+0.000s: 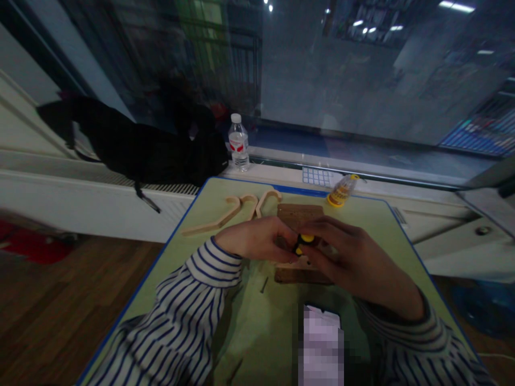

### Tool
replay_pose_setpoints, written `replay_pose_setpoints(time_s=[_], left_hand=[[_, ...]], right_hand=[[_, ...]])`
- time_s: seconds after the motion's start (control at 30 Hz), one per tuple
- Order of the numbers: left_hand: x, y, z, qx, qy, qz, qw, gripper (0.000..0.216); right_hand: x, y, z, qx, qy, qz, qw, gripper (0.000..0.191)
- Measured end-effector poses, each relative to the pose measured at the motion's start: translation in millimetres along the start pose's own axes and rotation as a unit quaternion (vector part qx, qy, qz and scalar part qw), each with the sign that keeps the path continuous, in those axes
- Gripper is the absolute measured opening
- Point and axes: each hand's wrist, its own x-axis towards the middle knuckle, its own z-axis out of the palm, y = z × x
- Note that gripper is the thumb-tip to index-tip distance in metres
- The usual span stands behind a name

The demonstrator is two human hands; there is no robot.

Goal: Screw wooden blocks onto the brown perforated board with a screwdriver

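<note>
Two hands are meeting over a brown board (pixel 300 213) on the pale green surface (pixel 181 256). The right hand (pixel 356 261) is pinching a short black-and-yellow tool (pixel 304 243) above the board, its fingers leaving hardly any gap; the left hand (pixel 259 238) is curling its fingers nearly together at the tool's other side, but the view is hiding what they are gripping, if anything. The tool is looking light, stiff and sturdy, probably smooth plastic outside, so its thick handle is offering the surest hold. A slim fastener (pixel 264 284) is lying nearby.
</note>
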Motion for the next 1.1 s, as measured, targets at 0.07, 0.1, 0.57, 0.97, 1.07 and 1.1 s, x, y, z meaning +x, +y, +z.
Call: replay_pose_setpoints(time_s=[0.07,0.1,0.57,0.97,1.07,1.1], left_hand=[[-0.4,1.7,-0.4,0.007,0.01,0.001,1.0,0.02],[-0.6,2.7,-0.8,0.012,0.013,-0.002,1.0,0.021],[-0.2,8.9,-2.5,0.05,0.024,-0.03,0.998,0.031],[-1.0,3.6,-1.2,0.017,0.011,-0.01,1.0,0.017],[-1.8,4.4,-0.6,0.018,0.012,-0.026,0.999,0.02],[-1.9,4.5,-0.5,0.019,0.01,-0.028,0.999,0.021]], right_hand=[[0.1,-0.3,0.4,-0.01,0.004,0.0,1.0,0.025],[0.2,-0.6,0.7,-0.014,0.005,0.0,1.0,0.024],[1.1,-1.1,0.9,-0.006,0.007,0.013,1.0,0.028],[3.2,-0.4,3.6,-0.014,0.012,0.016,1.0,0.023],[3.6,-1.0,5.2,-0.028,0.011,0.026,0.999,0.022],[3.5,-1.2,5.7,-0.031,0.012,0.026,0.999,0.021]])
